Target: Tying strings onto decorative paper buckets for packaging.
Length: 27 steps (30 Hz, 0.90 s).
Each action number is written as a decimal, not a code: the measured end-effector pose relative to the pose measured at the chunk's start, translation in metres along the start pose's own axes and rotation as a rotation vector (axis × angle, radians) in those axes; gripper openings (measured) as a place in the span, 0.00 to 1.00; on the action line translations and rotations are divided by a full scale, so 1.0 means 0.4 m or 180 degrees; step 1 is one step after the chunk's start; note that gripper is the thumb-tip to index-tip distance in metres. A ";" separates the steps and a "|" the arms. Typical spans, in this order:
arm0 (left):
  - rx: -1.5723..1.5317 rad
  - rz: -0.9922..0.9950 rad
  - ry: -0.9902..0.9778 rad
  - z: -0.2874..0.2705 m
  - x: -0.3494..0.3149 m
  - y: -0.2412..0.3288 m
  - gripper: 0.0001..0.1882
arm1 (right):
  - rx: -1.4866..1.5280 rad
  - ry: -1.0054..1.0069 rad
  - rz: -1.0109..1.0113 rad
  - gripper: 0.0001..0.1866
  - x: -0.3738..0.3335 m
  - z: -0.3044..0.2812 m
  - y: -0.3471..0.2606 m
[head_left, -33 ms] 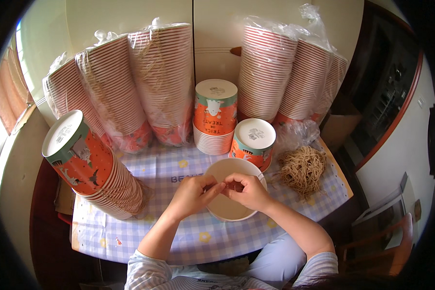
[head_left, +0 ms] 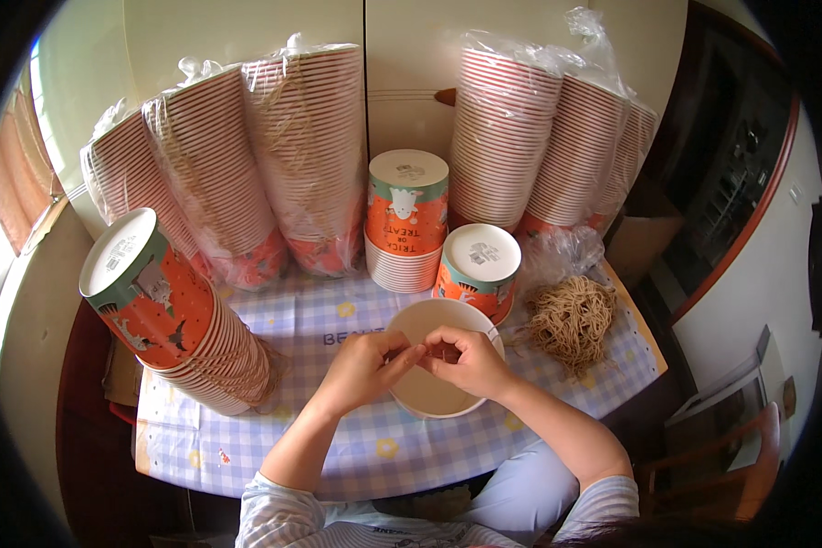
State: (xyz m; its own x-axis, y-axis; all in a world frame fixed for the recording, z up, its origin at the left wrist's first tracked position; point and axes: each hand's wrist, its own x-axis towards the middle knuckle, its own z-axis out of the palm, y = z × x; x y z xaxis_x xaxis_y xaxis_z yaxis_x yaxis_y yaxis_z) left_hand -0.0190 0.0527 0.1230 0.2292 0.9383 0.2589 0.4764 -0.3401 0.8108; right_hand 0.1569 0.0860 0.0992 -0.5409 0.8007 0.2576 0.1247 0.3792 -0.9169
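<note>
A white-lined paper bucket (head_left: 429, 399) stands mouth up on the table in front of me. Over its opening, my left hand (head_left: 372, 365) and my right hand (head_left: 467, 362) meet with thumbs and forefingers pinched together. What lies between the fingertips is too small and covered to make out. Beyond the bucket, an orange and green paper bucket (head_left: 480, 265) sits upside down. To the right of my right hand lies a loose bundle of tan paper cord (head_left: 572, 321), with thin strands trailing toward the bucket's rim.
At left leans a stack of upturned buckets (head_left: 160, 301) with tan cords along its side. Another stack (head_left: 407, 215) stands at the centre back. Bagged stacks (head_left: 306, 155) (head_left: 507, 137) line the wall. A checked cloth (head_left: 338, 457) covers the table; a wooden chair (head_left: 753, 461) is at right.
</note>
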 end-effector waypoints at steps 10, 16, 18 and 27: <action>-0.0155 -0.0097 0.0033 -0.006 0.001 -0.007 0.12 | -0.0287 0.0092 0.0022 0.07 0.001 -0.003 -0.016; -0.0191 0.0022 -0.0008 -0.004 -0.002 -0.007 0.11 | 0.0085 0.0144 -0.0275 0.08 0.001 0.008 -0.005; -0.0138 -0.0019 -0.0030 -0.006 -0.002 -0.005 0.11 | 0.0024 0.0129 -0.0254 0.07 0.000 0.006 -0.011; -0.0157 -0.0063 -0.0004 -0.010 -0.001 -0.007 0.09 | -0.0314 0.0124 -0.0158 0.07 -0.004 0.004 -0.010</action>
State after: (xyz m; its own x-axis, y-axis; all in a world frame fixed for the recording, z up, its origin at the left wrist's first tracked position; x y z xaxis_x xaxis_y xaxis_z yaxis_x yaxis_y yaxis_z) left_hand -0.0237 0.0536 0.1226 0.2213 0.9447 0.2420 0.4383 -0.3180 0.8407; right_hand 0.1559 0.0825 0.1020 -0.5160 0.7964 0.3155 0.1807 0.4612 -0.8687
